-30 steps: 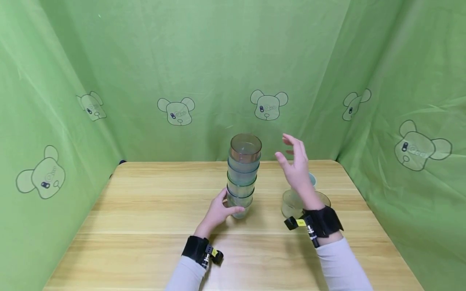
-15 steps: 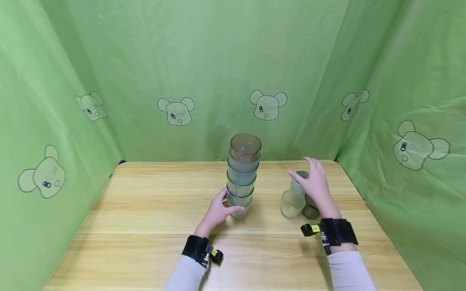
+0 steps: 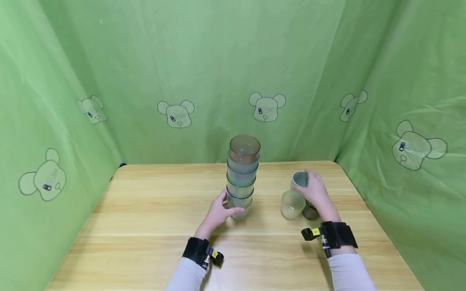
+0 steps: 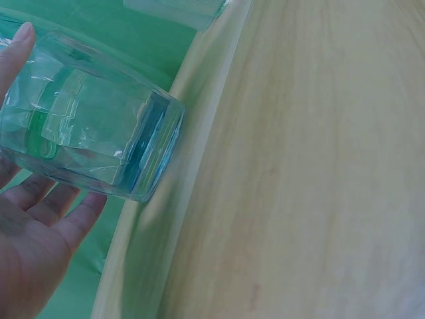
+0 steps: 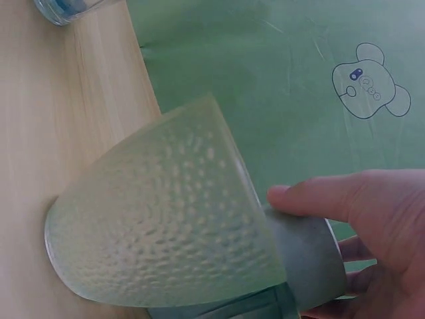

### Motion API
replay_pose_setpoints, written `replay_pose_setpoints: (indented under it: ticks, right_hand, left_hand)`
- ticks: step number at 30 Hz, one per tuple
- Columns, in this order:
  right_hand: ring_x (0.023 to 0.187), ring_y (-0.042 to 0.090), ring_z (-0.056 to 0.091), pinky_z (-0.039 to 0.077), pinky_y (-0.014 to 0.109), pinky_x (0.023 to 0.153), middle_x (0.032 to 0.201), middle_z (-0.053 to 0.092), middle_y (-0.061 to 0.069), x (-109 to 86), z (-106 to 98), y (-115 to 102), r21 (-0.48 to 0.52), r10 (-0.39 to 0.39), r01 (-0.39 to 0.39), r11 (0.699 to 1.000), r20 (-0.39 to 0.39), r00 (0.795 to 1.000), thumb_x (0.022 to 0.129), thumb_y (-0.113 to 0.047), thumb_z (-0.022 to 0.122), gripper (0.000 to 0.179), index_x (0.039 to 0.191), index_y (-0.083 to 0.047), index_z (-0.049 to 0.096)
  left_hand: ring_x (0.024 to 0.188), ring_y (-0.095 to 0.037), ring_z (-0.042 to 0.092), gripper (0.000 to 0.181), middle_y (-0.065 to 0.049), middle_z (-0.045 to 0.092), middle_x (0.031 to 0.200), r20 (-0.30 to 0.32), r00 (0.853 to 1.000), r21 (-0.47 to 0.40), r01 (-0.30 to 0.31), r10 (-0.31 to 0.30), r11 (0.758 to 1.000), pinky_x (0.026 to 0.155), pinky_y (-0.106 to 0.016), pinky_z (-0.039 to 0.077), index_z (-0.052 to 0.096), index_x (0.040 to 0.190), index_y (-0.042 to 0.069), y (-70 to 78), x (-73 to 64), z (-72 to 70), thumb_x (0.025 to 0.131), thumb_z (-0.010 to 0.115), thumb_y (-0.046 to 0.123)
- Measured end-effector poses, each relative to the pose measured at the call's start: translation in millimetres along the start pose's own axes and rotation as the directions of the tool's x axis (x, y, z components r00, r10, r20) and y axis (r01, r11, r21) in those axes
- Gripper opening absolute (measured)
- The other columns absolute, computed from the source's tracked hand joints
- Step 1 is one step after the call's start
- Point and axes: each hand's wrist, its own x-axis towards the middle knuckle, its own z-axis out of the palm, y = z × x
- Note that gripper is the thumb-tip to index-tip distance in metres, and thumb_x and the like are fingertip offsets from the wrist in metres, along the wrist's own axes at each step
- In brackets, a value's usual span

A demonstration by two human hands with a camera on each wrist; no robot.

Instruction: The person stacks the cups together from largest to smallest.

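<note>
A tall stack of nested clear glasses [image 3: 242, 178] stands upright on the wooden table, topped by an amber-brown glass [image 3: 244, 148]. My left hand [image 3: 217, 211] holds the stack low down, thumb in front and fingers around the far side; in the left wrist view the bottom glass [image 4: 99, 126] lies between thumb and fingers. At the right, my right hand [image 3: 316, 191] grips a grey-blue cup [image 3: 300, 179] near its rim. Just in front of that cup stands a pale yellowish dimpled glass [image 3: 292, 205]. Beside it is a dark smoky glass [image 3: 310, 211], partly hidden by the right wrist.
Green cloth [image 3: 214, 72] with bear-head prints hangs behind and at both sides of the table [image 3: 153, 210]. The tall stack stands left of the three separate cups, with bare wood between them.
My right hand has moved down and to the right, from above the loose cups onto the grey-blue cup, and now grips it. The left hand and the stack stay in place.
</note>
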Motion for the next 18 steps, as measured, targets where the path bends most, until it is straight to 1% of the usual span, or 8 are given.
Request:
replay_pose_setpoints:
  ticks: [5,10,14,18]
  right_hand:
    - [0.129,0.056,0.034,0.036,0.066,0.106,0.144,0.026,0.043,1.2,2,1,-0.013,0.003,-0.003,1.0,-0.006,1.0,0.088,-0.033,0.068,0.089,0.148,0.013,0.02]
    - [0.129,0.056,0.035,0.037,0.066,0.106,0.144,0.026,0.043,-0.5,-1,-4,-0.013,0.006,-0.006,1.0,-0.029,1.0,0.089,-0.036,0.067,0.089,0.148,0.012,0.021]
    - [0.124,0.054,0.04,0.041,0.066,0.1,0.141,0.031,0.041,-3.5,-5,-13,0.01,-0.006,0.007,1.0,-0.101,0.995,0.089,-0.04,0.066,0.088,0.148,0.01,0.025]
    - [0.12,0.051,0.044,0.044,0.065,0.097,0.139,0.036,0.037,-4.3,-12,-25,0.043,-0.053,0.063,0.997,-0.213,0.976,0.088,-0.041,0.068,0.084,0.146,0.008,0.031]
  left_hand:
    - [0.135,-0.028,0.046,0.093,-0.008,0.048,0.146,0.002,1.0,0.0,0.001,-0.001,1.0,0.113,-0.044,0.042,0.039,0.147,0.019,1.9,-0.9,0.0,0.07,0.085,0.043]
    - [0.135,-0.028,0.046,0.094,-0.009,0.049,0.146,0.005,1.0,-0.001,0.009,-0.009,1.0,0.113,-0.044,0.042,0.039,0.147,0.02,1.2,-0.7,0.4,0.069,0.085,0.043]
    - [0.134,-0.03,0.047,0.094,-0.01,0.048,0.146,0.005,1.0,-0.007,0.003,-0.003,1.0,0.112,-0.045,0.043,0.038,0.148,0.02,0.4,-1.3,0.3,0.07,0.085,0.042]
    - [0.134,-0.029,0.048,0.095,-0.009,0.048,0.146,0.0,1.0,0.0,0.001,-0.001,1.0,0.112,-0.044,0.043,0.037,0.149,0.021,0.8,-1.7,-0.2,0.069,0.085,0.043]
